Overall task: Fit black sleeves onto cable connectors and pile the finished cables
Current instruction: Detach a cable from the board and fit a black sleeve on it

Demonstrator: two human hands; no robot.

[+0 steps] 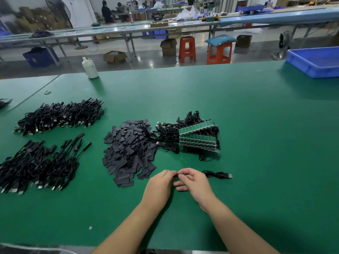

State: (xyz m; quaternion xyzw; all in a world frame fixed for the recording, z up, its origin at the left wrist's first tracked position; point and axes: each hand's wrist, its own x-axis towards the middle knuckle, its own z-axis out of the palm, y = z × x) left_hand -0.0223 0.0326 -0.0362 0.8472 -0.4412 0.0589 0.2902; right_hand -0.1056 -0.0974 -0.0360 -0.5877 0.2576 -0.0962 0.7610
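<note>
Left hand: your left hand point(161, 182) sat low centre of the frame, fingers curled and pinching a small black piece at its tips, probably a sleeve, though it was mostly hidden.
Right hand: your right hand point(192, 180) met it tip to tip, thumb and forefinger clamped on the cable point(217, 174) end, the other fingers loose.
Cable: it trailed right of your hands along the mat point(256, 125), its plug lying flat at the far end.
Why held so: both pinches met at one spot, so I judged you were feeding connector into sleeve; the slack lay on the mat to keep weight off the join.
Sleeves: the sleeve heap point(128, 153) lay just above your left hand, an easy reach.
Unfinished stock: the board bundle point(196, 138) touched the heap's right side, so stock and sleeves fed the same spot.
Finished cables: two piles sat at the left, the upper pile point(58, 116) and the lower pile point(36, 165), clear of the work area.
Elsewhere: a white bottle point(89, 67) upper left, a blue tray point(315, 61) upper right.
Writing: none readable anywhere.
</note>
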